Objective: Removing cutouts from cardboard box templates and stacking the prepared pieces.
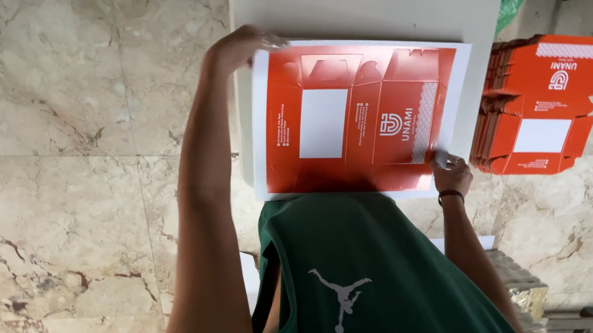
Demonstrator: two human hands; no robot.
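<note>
Evidently best lifted evenly: left hand (241, 45) pinching upper-left corner, right hand (450, 172) gripping lower-right edge of orange sheet (359, 115), frame centre, atop white table (336, 10); avoid creasing.

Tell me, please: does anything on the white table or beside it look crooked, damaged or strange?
Nothing looks damaged. The orange printed cardboard sheet with white border lies slightly turned against the white table edge, with the left hand at its far corner and the right hand at its near corner. The stack of orange die-cut box blanks beside the table is fanned unevenly.
</note>
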